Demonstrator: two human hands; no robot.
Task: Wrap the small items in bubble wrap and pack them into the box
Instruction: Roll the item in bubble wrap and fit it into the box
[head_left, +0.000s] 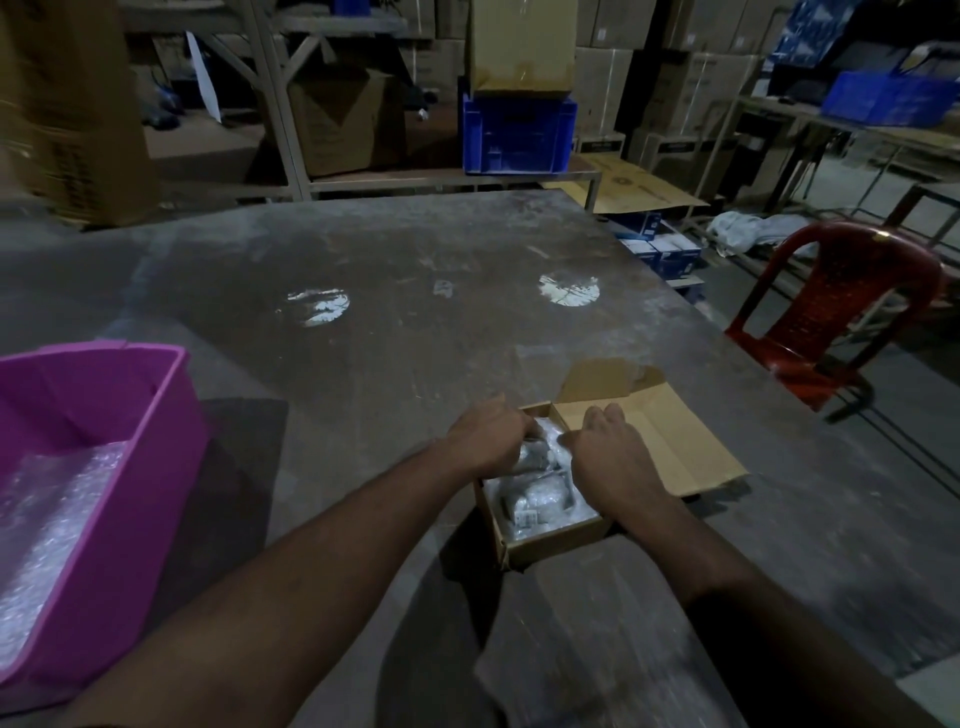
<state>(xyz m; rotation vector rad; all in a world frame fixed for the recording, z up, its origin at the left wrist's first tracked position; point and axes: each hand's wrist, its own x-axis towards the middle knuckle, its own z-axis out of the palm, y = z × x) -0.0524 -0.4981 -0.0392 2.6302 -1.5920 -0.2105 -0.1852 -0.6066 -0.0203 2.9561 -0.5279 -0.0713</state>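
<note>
A small brown cardboard box stands open on the grey table, its lid flap folded back to the right. Inside lie bubble-wrapped items. My left hand reaches into the box's far left part, fingers curled down onto a wrapped bundle. My right hand is over the box's right side, fingers bent down toward the same bundle. The fingertips of both hands are hidden.
A pink plastic tub with bubble wrap inside sits at the left on the table. A red plastic chair stands off the table's right edge. Shelves, cardboard cartons and blue crates fill the background.
</note>
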